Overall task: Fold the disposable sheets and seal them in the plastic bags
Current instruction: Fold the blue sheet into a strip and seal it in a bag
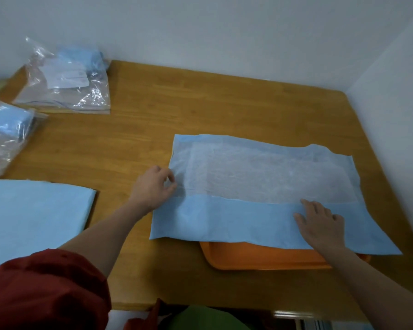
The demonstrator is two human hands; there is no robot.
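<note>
Closest to me, at the lower left, is my one red sleeve [45, 289]. Just past the near edge of the wooden table [177, 110] lies one orange tray [260, 257], its far part covered by the single sheet [260, 182] I am working on. That sheet lies spread right of centre. A blue band runs along its near side, and beyond that is its white face inside a blue border.

My right hand [322, 225] lies flat on the blue band near its right end, fingers straight and spread, pressing down and gripping nothing. My left hand [153, 186] is at the sheet's left edge, with fingers curled and thumb meeting them, pinching that edge.

To the left, apart from the sheet, one flat blue stack [34, 215] of further sheets rests on the table. I cannot tell how many are in it.

Farther off on the left are two clear plastic bags. The near bag [5, 139], cut off by the picture's edge, holds one folded blue bundle. The far bag [67, 79], at the table's back corner by the wall, holds a folded blue bundle and a white slip of paper. Whether either bag is sealed I cannot tell.
</note>
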